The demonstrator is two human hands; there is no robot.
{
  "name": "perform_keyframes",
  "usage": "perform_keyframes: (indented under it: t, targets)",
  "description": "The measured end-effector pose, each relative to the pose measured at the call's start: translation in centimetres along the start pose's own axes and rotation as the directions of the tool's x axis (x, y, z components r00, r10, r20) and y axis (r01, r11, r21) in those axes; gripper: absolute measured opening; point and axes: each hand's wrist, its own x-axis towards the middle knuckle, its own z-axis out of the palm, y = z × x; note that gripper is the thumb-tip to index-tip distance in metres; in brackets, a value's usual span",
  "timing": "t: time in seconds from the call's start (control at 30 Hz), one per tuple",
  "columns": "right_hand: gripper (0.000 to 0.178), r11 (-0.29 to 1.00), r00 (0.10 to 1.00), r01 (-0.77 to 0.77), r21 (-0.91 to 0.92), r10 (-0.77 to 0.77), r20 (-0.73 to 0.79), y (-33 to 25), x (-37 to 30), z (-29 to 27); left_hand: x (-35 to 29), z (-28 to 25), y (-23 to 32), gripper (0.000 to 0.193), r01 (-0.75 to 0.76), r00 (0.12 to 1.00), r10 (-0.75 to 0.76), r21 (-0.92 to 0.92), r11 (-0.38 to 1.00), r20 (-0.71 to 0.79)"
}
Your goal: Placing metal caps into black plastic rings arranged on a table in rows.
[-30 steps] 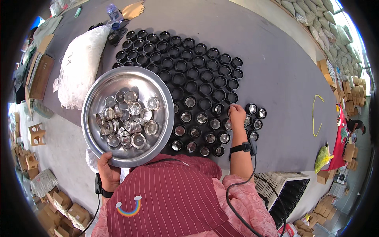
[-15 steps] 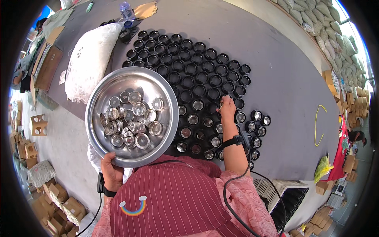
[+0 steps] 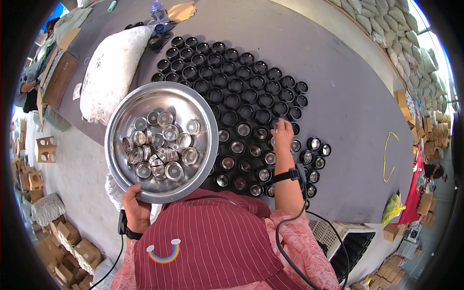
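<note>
My left hand (image 3: 137, 209) grips the near rim of a wide, round steel basin (image 3: 183, 104), thumb on top, at the table's edge. Inside the basin lies a loose pile of small round silver metal cups (image 3: 174, 171). To its right stand many round black cups (image 3: 263, 116) in close rows on the table. The nearer ones hold silver inserts (image 3: 243, 129), while the farther ones look black inside. Over the right part of these rows, my right hand (image 3: 284, 134) has its fingers pinched together just above a black cup; what they hold, if anything, is too small to make out.
A large white sack (image 3: 113, 72) lies left of the black cups, with a cardboard box (image 3: 59, 79) beyond it. A purple-blue bottle (image 3: 158, 12) stands at the back. Yellow cord (image 3: 385, 157) lies on the right. A pale plastic crate (image 3: 333, 232) sits below the table edge.
My right hand has shifted slightly right, and the black cup beside its fingers now shows a silver insert. My left hand and the basin have stayed nearly still.
</note>
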Motion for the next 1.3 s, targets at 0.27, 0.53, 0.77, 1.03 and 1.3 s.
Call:
perform_keyframes:
  t: [0.27, 0.53, 0.77, 1.03, 1.3]
  targets:
    - [0.022, 0.947, 0.958, 0.269, -0.176, -0.282, -0.055, 0.2, 3.7, -2.6, -0.3, 0.8, 0.1, 0.036, -0.035, 0.999, 0.035, 0.015, 0.999, 0.001]
    - [0.019, 0.972, 0.964, 0.224, 0.069, -0.211, -0.159, -2.6, 1.8, -1.7, -0.2, 0.9, -0.7, 0.035, -0.002, 1.0, 0.001, 0.05, 0.999, 0.018]
    - [0.043, 0.731, 0.528, 0.679, -0.066, -0.424, 0.736, -12.5, -13.6, 5.6, -1.0, 5.6, -1.9, 0.031, -0.085, 0.988, 0.064, 0.146, 0.986, 0.144]
    - [0.064, 0.369, 0.262, 0.918, -0.145, -0.291, 0.92, -11.2, -20.2, 9.8, 0.5, 6.7, -2.9, 0.03, -0.064, 0.962, -0.004, 0.238, 0.969, 0.273]
    - [0.062, 0.424, 0.425, 0.836, -0.349, -0.098, 0.9, -10.1, -20.2, 9.8, 0.9, 6.9, -3.2, 0.03, -0.026, 0.95, -0.053, 0.245, 0.969, 0.308]
